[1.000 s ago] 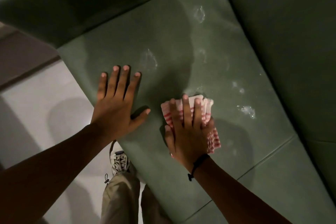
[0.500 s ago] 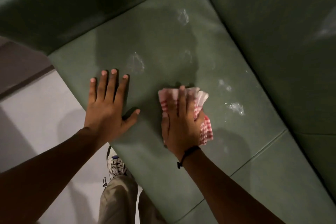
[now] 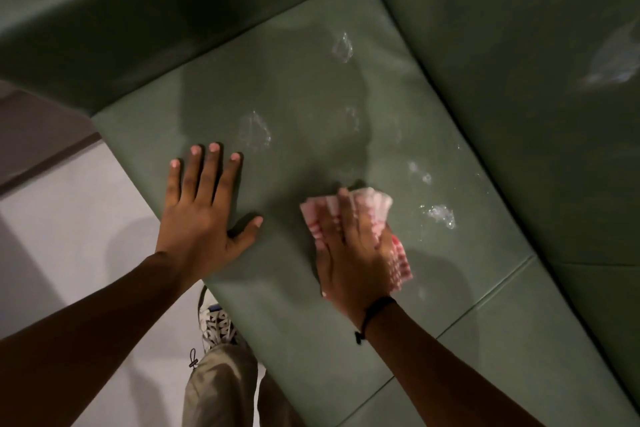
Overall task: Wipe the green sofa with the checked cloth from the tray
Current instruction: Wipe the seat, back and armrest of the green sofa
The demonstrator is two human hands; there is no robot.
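1. A person leans over a green sofa (image 3: 311,97), seen from above; both bare forearms reach onto its seat cushion.
2. The left hand (image 3: 204,215) lies flat on the cushion near its front edge, fingers spread wide, holding nothing.
3. The right hand (image 3: 353,246) presses flat on a folded red-and-white checked cloth (image 3: 398,260), fingers straight rather than curled round it. The cloth sits mid-cushion, touching the seat, its edges showing past the fingertips and the far side of the palm.
4. Wet patches (image 3: 440,213) glisten on the cushion beside and beyond the cloth.
5. A dark cord bracelet (image 3: 375,308) circles the right wrist.
6. A laced shoe (image 3: 216,322) stands on the pale floor (image 3: 69,218).
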